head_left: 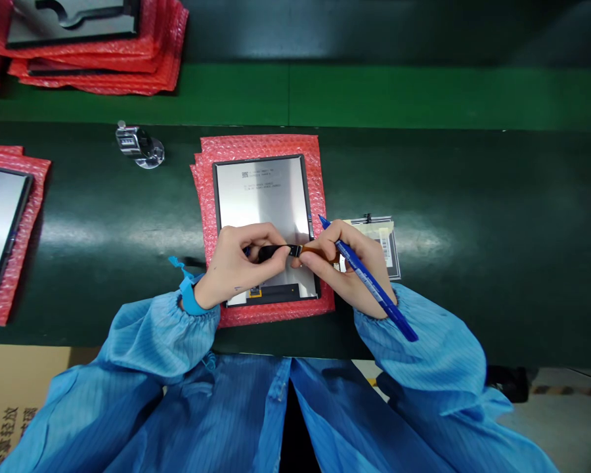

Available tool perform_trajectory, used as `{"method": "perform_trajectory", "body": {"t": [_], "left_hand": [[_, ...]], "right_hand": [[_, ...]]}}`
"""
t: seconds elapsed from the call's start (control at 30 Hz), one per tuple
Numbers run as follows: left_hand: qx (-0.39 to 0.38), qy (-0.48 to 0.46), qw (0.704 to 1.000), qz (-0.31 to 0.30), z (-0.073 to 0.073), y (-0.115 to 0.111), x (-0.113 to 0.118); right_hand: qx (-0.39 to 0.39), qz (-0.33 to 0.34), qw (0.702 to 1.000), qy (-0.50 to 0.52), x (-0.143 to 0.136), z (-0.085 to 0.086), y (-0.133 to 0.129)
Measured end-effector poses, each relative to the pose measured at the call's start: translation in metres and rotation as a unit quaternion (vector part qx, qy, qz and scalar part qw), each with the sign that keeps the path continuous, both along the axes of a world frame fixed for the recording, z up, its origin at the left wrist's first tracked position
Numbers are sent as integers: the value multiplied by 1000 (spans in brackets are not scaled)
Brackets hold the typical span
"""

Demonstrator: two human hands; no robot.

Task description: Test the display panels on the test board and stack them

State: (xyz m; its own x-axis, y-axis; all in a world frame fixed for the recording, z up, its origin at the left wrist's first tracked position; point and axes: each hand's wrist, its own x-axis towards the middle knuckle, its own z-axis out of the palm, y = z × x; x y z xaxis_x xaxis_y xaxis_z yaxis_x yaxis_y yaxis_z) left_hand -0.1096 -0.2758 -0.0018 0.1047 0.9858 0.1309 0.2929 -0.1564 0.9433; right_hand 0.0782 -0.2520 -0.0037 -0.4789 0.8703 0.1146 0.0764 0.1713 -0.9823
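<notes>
A silver-backed display panel (261, 203) with a dark rim lies on red bubble-wrap bags (320, 171). Over its lower half, my left hand (243, 263) pinches a black flat cable (270, 252) between thumb and fingers. Facing it, my right hand (357, 263) grips an orange flat cable (320, 252); the two cable ends meet between my fingertips, and I cannot tell if they are joined. A blue marker pen (374, 286) is also tucked in the right hand, tip pointing up and left. Partly behind that hand is a small flat part with a label (387, 243).
A chrome hand counter (140, 144) stands at the back left. More panels on red bubble wrap lie at the left edge (2, 223) and in a stack (152, 59) at the top left. A cardboard box (24, 401) is below the table edge.
</notes>
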Motion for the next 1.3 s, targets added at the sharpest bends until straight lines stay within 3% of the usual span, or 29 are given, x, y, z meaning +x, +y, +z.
{"method": "perform_trajectory", "body": {"t": [0.2, 0.43, 0.67, 0.87, 0.93, 1.03, 1.13, 1.2, 1.3], "left_hand": [[-24, -3, 999, -21, -1, -2, 0], [-29, 12, 998, -52, 3, -1, -3], [-78, 17, 989, -123, 2, 0, -9], [-75, 41, 977, -195, 4, 2, -9], [-44, 64, 983, -166, 8, 6, -15], [9, 166, 986, 6, 11, 16, -36], [-13, 332, 924, 192, 6, 25, -59], [-73, 412, 881, 221, 0, 28, -67], [-134, 453, 859, 197, -7, 30, -68]], "right_hand": [[20, 1, 1000, -15, 0, -1, 1], [-11, 39, 999, -2, 1, -2, 2], [17, 104, 993, -52, 8, -2, 6], [-34, 127, 991, -13, 1, -7, 3], [-17, 90, 996, 0, 0, -10, 4], [93, -36, 993, -68, 8, -7, 5], [221, -173, 953, -109, 21, -2, -5], [314, -133, 933, -119, 21, -3, -18], [421, 19, 887, -187, 3, -16, -41]]}}
